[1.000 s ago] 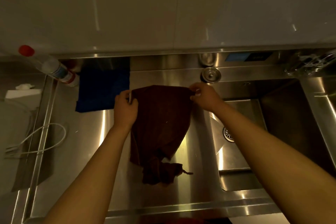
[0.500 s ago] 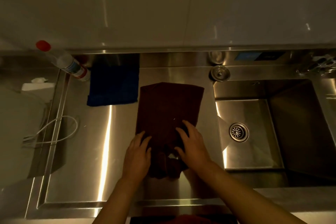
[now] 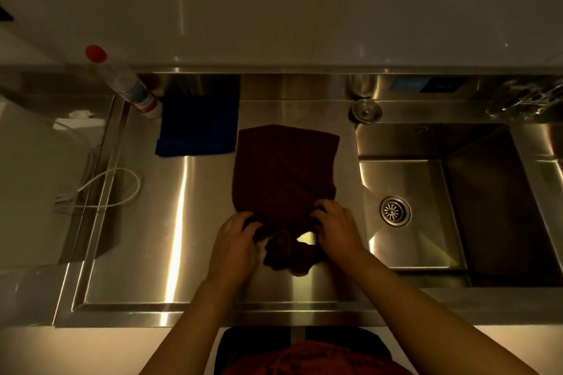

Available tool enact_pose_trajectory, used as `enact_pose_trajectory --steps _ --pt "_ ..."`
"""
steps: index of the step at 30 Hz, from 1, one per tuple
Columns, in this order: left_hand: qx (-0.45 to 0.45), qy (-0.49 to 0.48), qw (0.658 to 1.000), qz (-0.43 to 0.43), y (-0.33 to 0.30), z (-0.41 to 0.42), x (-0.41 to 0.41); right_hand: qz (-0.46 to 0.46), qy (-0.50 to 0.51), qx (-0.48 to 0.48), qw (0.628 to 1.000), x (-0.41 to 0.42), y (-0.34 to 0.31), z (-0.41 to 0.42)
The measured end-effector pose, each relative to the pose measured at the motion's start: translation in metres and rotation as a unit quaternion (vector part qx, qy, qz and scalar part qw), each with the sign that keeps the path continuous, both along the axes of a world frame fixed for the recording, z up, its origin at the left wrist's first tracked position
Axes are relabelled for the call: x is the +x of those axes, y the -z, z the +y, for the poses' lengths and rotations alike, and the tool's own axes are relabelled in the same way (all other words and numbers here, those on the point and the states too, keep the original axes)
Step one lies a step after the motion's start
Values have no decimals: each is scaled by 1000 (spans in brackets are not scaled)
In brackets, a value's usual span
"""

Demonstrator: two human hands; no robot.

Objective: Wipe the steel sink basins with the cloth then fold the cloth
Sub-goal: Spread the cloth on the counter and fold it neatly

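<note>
Pinching is what I read from both sets of fingers: the left fingers (image 3: 250,222) curl down onto the near edge of the dark maroon terry cloth (image 3: 285,172), and the right fingers (image 3: 323,209) do the same at the cloth's other near corner, each closed on fabric, not spread. My left hand (image 3: 234,248) sits at about seven o'clock of the cloth, my right hand (image 3: 341,233) at about five o'clock.

Between the two hands the near end of the cloth is bunched into a rumpled knot, while the far part lies flat on the brushed steel worktop (image 3: 158,237), its far edge at twelve o'clock.

I judge this to be the start of the fold, and the bunched end is the main risk: if I lift and carry it over without first pulling it straight, the wad will get trapped inside and the fold will come out lumpy and crooked. A grip on only one layer could also let the corner slip out mid-carry.

At three o'clock the recessed steel sink basin (image 3: 408,259) lies just beside the cloth; a skewed pull could drag an edge over its rim. At ten o'clock a folded blue cloth (image 3: 198,131) nearly touches the maroon one and could be nudged.
</note>
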State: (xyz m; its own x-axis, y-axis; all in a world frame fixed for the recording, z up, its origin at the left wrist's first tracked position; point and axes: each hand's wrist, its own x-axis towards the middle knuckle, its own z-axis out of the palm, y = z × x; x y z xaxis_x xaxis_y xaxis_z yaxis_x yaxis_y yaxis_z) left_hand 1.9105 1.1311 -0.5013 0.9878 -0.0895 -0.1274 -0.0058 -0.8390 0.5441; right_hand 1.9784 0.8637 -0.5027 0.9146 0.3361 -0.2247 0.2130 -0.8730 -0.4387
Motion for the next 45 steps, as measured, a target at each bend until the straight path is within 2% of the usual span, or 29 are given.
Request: enact_pose_trajectory --steps 4,7,9,12,14,17,20,22,24,27,30,33,36,39,43,45 --pt "-40 82 996 -6 -14 -36 -17 -21 73 4 997 8 -14 -27" --pt "-42 112 993 -15 -17 -67 -17 -33 84 51 995 -1 -25 -34" --pt "-18 136 990 -12 -16 -85 -10 3 80 78 994 -15 -29 -31" --pt "43 190 980 38 -9 -96 0 88 93 102 987 -43 -25 -26" --pt "59 201 977 36 -9 -93 0 108 107 106 983 -60 -21 -27" --pt "30 167 986 8 -19 -78 -11 136 85 113 981 -78 -20 -30" --pt "-73 57 995 45 -25 -57 -30 145 54 113 981 -87 -21 -31" --pt "-179 -41 978 99 -34 -47 -43 122 66 131 982 -85 -21 -28" --pt "-268 -140 943 138 -48 -44 -52 104 55 144 982 -80 -24 -22" --pt "-320 -228 911 128 -67 -48 -57 117 -24 127 985 -73 -28 -6" --pt "-334 -242 903 120 -82 -51 -57 120 -37 145 981 -70 -33 10" --pt "-333 -220 911 105 -93 -43 -56 147 37 182 971 -65 -46 8" --pt "-309 -183 929 93 -103 -26 -53 203 103 261 938 -52 -65 -8" --pt "-298 -158 938 76 -120 -16 -45 246 76 288 922 -29 -96 -22" --pt "-365 -153 916 63 -148 -11 -25 327 47 356 874 9 -161 -28" --pt "-373 -188 907 56 -147 -7 -10 318 59 360 875 27 -176 -25"
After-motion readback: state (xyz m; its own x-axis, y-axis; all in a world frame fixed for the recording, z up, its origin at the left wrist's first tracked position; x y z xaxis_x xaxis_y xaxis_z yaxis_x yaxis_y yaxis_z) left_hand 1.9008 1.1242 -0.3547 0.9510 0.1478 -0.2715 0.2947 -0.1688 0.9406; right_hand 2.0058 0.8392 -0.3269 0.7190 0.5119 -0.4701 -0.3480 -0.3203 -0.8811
